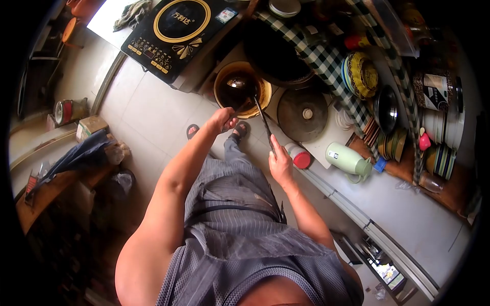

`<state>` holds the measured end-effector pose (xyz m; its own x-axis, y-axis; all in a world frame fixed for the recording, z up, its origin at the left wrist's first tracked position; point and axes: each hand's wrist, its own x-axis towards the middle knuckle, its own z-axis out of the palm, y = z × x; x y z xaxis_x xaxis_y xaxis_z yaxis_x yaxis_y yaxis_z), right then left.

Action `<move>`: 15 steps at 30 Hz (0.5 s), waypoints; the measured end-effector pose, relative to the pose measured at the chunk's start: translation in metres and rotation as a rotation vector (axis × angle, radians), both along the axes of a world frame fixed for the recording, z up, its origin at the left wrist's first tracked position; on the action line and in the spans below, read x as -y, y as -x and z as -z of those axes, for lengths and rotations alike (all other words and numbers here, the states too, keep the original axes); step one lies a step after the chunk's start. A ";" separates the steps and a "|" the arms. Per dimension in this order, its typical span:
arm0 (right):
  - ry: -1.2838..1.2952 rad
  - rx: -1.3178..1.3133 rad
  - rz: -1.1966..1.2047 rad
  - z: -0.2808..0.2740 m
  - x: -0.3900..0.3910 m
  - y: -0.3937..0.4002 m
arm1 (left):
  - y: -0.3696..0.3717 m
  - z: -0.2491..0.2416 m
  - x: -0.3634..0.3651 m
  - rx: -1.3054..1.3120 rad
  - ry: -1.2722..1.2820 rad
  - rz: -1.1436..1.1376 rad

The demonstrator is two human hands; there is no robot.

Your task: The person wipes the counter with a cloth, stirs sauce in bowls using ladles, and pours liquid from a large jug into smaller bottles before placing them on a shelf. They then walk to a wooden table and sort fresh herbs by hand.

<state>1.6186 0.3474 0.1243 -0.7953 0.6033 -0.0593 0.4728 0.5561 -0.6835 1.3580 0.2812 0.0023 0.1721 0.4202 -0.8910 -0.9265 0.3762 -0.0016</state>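
A round pot [265,97] with a yellowish rim stands ahead of my feet, dark inside with a shiny reflection. Near its front rim, my left hand [223,120] is closed around a thin dark handle that points into the pot; its far end is hard to make out. My right hand [280,162] grips a long, thin dark rod [266,123], whose paler tip reaches over the pot's rim. The tips of both tools come close together there. A jar with a red lid [302,161] is just right of my right hand.
A black induction cooker [168,38] sits at the upper left. Right of the pot are a large round lid [302,115] and a pale green thermos jug [349,159] on the counter. Checked cloth [326,66] hangs before shelves of bowls. A wooden bench [51,191] stands left.
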 end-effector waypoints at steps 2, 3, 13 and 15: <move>-0.017 -0.097 -0.007 0.006 -0.004 0.002 | 0.001 -0.006 0.000 -0.001 0.005 -0.034; -0.023 -0.144 -0.007 0.004 -0.004 0.002 | 0.002 -0.008 -0.001 -0.005 0.011 -0.021; 1.232 -0.169 0.474 -0.037 -0.008 0.003 | 0.003 0.010 0.003 -0.034 -0.035 0.033; 1.476 -0.207 0.561 -0.044 -0.013 0.002 | 0.003 0.013 0.003 -0.056 -0.043 0.034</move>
